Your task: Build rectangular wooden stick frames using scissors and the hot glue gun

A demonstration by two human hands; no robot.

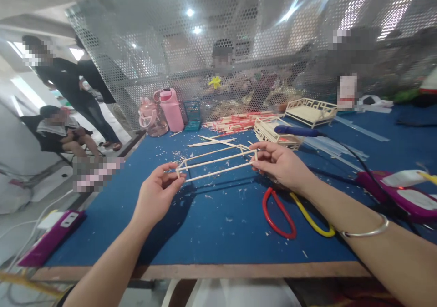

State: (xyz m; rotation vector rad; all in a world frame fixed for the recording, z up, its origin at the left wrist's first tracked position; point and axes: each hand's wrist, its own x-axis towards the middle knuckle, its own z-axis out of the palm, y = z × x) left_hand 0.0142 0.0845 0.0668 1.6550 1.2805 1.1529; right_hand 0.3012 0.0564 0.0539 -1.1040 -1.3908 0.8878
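Between my two hands a long frame of thin wooden sticks (215, 162) is held above the blue tabletop. My left hand (157, 191) pinches its left end between thumb and fingers. At the other end, my right hand (278, 163) is closed on the right corner, hiding part of it. Below my right hand lies a pair of scissors with one red handle (279, 223) and one yellow handle (312, 216); their blades are hidden. A blue glue gun (295, 130) with a black cable rests just beyond my right hand.
Two finished-looking stick models (311, 111) stand at the back right. Red-and-white sticks (235, 123) are piled against the mesh screen (164, 38). Pink bottles (170, 109) stand back left. Clear glue sticks (331, 150) and a purple power strip (406, 198) lie right. People sit and stand beyond.
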